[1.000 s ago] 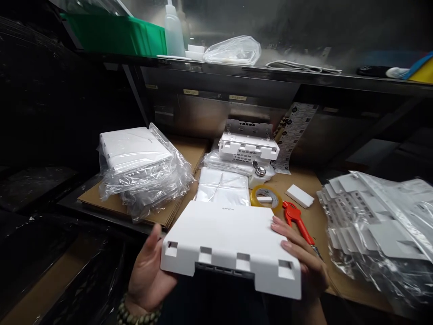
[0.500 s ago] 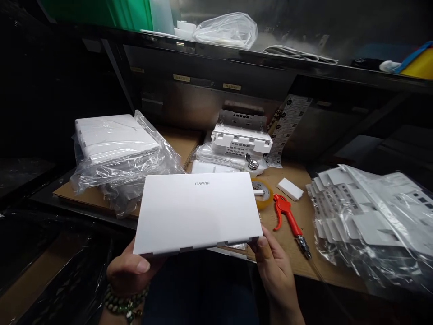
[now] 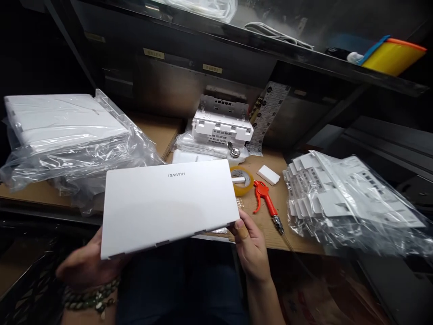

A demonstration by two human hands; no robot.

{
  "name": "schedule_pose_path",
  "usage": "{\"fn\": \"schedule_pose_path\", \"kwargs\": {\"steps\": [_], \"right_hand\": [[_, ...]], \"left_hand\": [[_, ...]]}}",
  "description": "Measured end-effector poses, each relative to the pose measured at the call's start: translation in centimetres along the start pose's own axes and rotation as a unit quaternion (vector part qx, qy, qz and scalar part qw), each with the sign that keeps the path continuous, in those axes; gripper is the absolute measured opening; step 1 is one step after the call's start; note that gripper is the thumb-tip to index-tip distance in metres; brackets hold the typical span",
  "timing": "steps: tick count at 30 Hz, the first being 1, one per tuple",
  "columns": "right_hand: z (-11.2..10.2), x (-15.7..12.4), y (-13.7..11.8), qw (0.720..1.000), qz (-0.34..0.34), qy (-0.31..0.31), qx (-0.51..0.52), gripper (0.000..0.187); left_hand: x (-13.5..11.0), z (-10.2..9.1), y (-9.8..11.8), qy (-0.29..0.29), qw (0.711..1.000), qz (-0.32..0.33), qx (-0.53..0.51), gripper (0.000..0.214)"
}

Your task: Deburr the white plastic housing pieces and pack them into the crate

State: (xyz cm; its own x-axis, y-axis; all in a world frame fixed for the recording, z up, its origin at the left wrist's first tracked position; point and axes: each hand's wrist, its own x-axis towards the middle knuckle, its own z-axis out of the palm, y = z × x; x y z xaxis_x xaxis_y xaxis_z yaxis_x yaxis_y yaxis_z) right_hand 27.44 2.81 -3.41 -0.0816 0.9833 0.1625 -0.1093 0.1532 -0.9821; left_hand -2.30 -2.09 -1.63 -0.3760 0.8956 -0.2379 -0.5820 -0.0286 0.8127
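Note:
A white rectangular cover with HUAWEI lettering, upside down to me, is held out before me, its right end higher than its left. My right hand pinches its near right corner, thumb along the edge, a tan plaster on the thumb. At the near left corner, my left hand supports the cover from below. Its thumb stands off the cover, blurred, and the fingers are hidden underneath. Just beyond the cover lie a roll of yellow tape, a red air blow gun and a small white block.
Bagged white covers are stacked at left. White slotted housings stand on plastic bags at the back. More bagged white parts lie at right. A dark shelf overhangs the cardboard-covered bench; a hose trails from the blow gun.
The view has swung right. The cover has tilted, its left end lower and nearer to me. My left thumb has come off its top face; my right hand keeps its corner grip.

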Motion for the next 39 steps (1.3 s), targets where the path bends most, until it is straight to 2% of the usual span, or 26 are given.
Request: {"fn": "schedule_pose_path", "kwargs": {"steps": [3,5,7,9,12,14,18,20,23,25,27,30,33,36,39], "right_hand": [[-0.9,0.3,-0.1,0.999,-0.016,-0.044,-0.021,0.038],[-1.9,0.6,-0.1,0.994,-0.039,-0.075,-0.065,0.035],[-3.1,1.3,0.0,0.983,-0.075,-0.092,-0.138,0.036],[-4.4,2.9,-0.2,0.96,-0.118,-0.077,-0.242,0.039],[-6.4,7.1,-0.8,0.896,-0.144,-0.01,-0.42,0.037],[-7.4,10.8,-1.2,0.862,-0.12,-0.001,-0.493,0.03],[-7.5,17.5,-1.3,0.817,-0.037,-0.1,-0.567,0.012],[-6.8,19.6,-1.0,0.788,-0.006,-0.147,-0.597,0.017],[-5.5,21.0,-0.4,0.757,0.007,-0.179,-0.629,0.023],[-5.0,20.8,-0.2,0.751,-0.002,-0.179,-0.635,0.022],[-5.0,20.0,-0.6,0.759,-0.021,-0.168,-0.628,0.021],[-5.2,18.0,-1.8,0.79,-0.049,-0.117,-0.6,0.022],[-4.8,16.6,-3.0,0.82,-0.076,-0.051,-0.564,0.033],[-3.9,17.8,-3.3,0.822,-0.101,0.001,-0.561,0.035],[-3.7,21.3,-3.7,0.799,-0.101,0.035,-0.592,0.034]], "left_hand": [[1.3,1.7,1.8,0.0,0.999,-0.045,0.024,0.07],[1.8,2.7,2.5,0.008,0.995,-0.031,0.093,0.056],[1.7,3.5,2.9,0.017,0.989,0.024,0.143,0.041],[1.1,4.2,3.0,0.0,0.979,0.102,0.179,0.032],[-0.2,5.4,3.3,-0.075,0.926,0.239,0.282,0.016],[-0.9,6.1,3.7,-0.113,0.89,0.294,0.33,0.008],[-1.0,6.6,4.2,-0.133,0.881,0.311,0.332,0.007],[-0.8,6.2,4.3,-0.144,0.874,0.321,0.336,0.01],[-0.6,5.4,4.3,-0.156,0.862,0.336,0.347,0.015],[-0.6,4.9,4.3,-0.156,0.858,0.343,0.349,0.019],[-0.7,4.6,4.1,-0.145,0.858,0.35,0.346,0.019],[-0.9,4.2,3.2,-0.105,0.853,0.363,0.359,0.016],[-1.0,4.2,1.5,-0.035,0.849,0.389,0.355,0.019],[-1.1,4.5,-0.3,0.004,0.834,0.431,0.345,0.024],[-1.0,4.6,-1.5,-0.048,0.804,0.447,0.389,0.021]]}}
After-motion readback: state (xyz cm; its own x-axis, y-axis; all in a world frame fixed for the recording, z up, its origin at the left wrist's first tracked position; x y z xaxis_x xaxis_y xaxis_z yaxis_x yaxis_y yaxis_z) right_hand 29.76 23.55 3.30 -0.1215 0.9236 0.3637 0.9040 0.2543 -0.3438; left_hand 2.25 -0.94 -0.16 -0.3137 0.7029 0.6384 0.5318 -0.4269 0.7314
